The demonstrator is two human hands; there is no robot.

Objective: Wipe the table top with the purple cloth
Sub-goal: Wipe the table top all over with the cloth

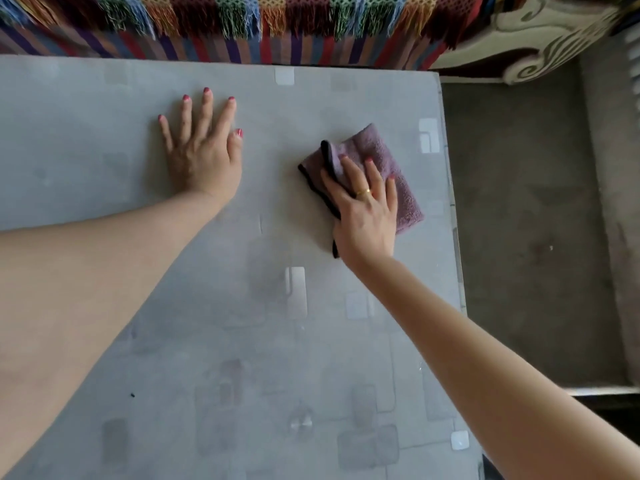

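A grey table top [270, 341] with faint pale squares fills most of the view. A folded purple cloth [377, 150] with a dark edge lies flat on it near the far right corner. My right hand [363, 209] presses down on the cloth with fingers spread over it; a gold ring shows on one finger. My left hand [202, 154] rests flat on the bare table to the left of the cloth, fingers apart, holding nothing. About a hand's width of table separates the two hands.
A striped, fringed colourful throw [242, 26] hangs along the table's far edge. The table's right edge [453, 209] drops to a grey carpeted floor [526, 220]. A carved cream furniture piece [540, 39] stands at the far right.
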